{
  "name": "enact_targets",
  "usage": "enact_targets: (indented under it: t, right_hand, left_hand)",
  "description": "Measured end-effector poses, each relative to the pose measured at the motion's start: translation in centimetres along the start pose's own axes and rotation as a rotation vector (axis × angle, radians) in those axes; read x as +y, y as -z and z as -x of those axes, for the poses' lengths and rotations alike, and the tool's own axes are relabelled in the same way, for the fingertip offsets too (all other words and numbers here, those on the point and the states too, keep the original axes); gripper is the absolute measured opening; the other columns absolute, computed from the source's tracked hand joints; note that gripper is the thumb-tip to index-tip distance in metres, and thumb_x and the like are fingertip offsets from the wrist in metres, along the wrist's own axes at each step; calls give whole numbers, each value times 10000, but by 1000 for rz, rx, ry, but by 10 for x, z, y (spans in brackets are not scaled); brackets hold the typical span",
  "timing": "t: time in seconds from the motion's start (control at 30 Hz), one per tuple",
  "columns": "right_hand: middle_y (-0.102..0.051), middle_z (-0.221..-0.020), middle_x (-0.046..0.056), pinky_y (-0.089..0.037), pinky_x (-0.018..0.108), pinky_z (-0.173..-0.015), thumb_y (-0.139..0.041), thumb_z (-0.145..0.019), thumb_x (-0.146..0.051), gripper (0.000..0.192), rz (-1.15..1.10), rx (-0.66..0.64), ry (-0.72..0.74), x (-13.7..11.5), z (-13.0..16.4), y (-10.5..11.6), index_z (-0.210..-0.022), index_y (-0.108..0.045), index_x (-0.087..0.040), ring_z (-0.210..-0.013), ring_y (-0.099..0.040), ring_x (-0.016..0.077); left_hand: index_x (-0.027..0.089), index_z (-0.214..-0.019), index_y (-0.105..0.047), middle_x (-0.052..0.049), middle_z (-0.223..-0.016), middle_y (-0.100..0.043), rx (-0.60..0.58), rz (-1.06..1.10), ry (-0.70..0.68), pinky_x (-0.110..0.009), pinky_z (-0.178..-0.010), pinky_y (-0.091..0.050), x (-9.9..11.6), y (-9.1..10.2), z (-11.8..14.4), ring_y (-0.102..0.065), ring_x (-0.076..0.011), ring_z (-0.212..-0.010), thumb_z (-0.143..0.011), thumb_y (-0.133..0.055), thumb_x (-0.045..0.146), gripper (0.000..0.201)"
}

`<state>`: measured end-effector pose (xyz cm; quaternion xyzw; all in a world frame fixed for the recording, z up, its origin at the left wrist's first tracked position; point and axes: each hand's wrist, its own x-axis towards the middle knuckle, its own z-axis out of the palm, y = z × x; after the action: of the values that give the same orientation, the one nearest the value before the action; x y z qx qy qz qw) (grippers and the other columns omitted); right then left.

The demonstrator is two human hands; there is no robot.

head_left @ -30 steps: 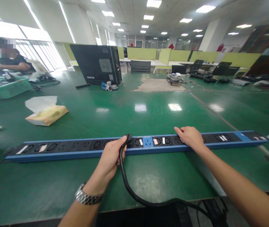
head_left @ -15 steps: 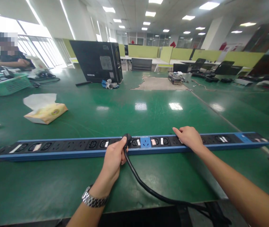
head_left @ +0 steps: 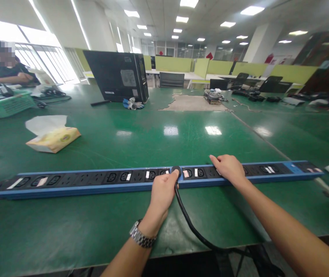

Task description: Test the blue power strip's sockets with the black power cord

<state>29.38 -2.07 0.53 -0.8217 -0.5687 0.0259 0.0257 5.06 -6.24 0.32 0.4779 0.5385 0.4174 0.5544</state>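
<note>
Our left hand (head_left: 161, 192) pinches the black plug (head_left: 176, 169) in its grip over a socket at the middle of the long blue power strip (head_left: 66, 187) on the green worktop (head_left: 141, 142), while our right hand (head_left: 228, 168), fingers spread, rests flat on the strip just right of the plug, seemingly to steady it.

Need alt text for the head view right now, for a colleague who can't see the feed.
The left hand holds a black plug at the middle of a long blue power strip lying across a green table, its cable trailing off the near edge. The right hand rests flat on the strip. A tissue pack lies far left.
</note>
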Motion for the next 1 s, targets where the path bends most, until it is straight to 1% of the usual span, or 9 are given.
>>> enact_targets:
  t: [0.23, 0.4, 0.53, 0.6, 0.67, 0.73, 0.83, 0.9, 1.0]
  right_hand:
    - [-724, -879, 120, -433, 301, -662, -219, -903, -631, 671, 11, 5, 23, 2, 0, -1, -758, -732, -223, -848, -665, 251]
    - [-727, -887, 123, -440, 288, -672, -226, -909, -616, 662, 17, 3, 23, 1, 0, 0, -757, -734, -220, -856, -666, 238]
    - [-727, -886, 123, -438, 285, -665, -239, -904, -618, 653, 16, 3, 11, 2, 0, 0, -759, -737, -220, -852, -664, 235]
    - [-726, -886, 119, -434, 291, -657, -240, -900, -619, 650, 11, 0, 9, 2, 0, -1, -759, -737, -226, -852, -662, 242]
    - [-725, -893, 114, -432, 295, -649, -242, -897, -622, 645, 1, 5, 2, 3, 0, -1, -762, -739, -232, -855, -660, 247]
    - [-724, -892, 115, -431, 298, -646, -242, -895, -627, 649, -5, 3, -7, 3, 0, -1, -766, -742, -233, -853, -659, 248]
    - [-721, -878, 126, -430, 299, -653, -239, -894, -629, 661, -6, -1, 1, 2, 1, -1, -774, -749, -224, -848, -660, 250]
    - [-719, -871, 129, -428, 302, -654, -241, -894, -626, 662, -8, 4, 8, 2, 1, 0, -778, -751, -221, -844, -659, 252]
    - [-721, -872, 126, -424, 309, -646, -241, -896, -619, 653, -6, 9, 9, 2, 1, 0, -780, -750, -226, -835, -659, 257]
  left_hand:
    - [203, -444, -392, 47, -414, -342, 122, -86, -95, -241, -420, -202, -10, -4, -5, -295, -83, -410, -768, -540, 596, 530]
    - [197, -454, -443, 52, -383, -336, 63, -58, -65, -243, -402, -181, -14, -9, -8, -284, -82, -383, -766, -547, 613, 531]
    - [187, -516, -490, 55, -416, -376, 94, 99, -198, -229, -401, -219, 16, 1, 14, -308, -72, -393, -810, -545, 566, 483]
    - [183, -548, -499, 49, -461, -418, 166, 235, -339, -216, -421, -263, 40, 21, 23, -332, -66, -420, -843, -531, 530, 457]
    - [184, -515, -454, 61, -431, -359, 238, 347, -391, -209, -419, -283, 57, 49, 26, -312, -57, -403, -837, -569, 478, 451]
    - [187, -478, -391, 78, -392, -284, 226, 388, -277, -198, -386, -251, 61, 81, 21, -273, -46, -368, -798, -630, 440, 473]
    - [182, -498, -415, 84, -385, -315, 136, 284, 26, -184, -349, -198, 41, 116, 8, -249, -35, -336, -715, -696, 444, 442]
    - [178, -509, -433, 79, -383, -336, 94, 180, 133, -179, -347, -196, 23, 124, 2, -267, -38, -333, -693, -697, 491, 448]
    - [177, -510, -427, 70, -388, -354, 72, 81, 129, -175, -354, -199, 6, 119, -1, -301, -43, -339, -697, -671, 549, 483]
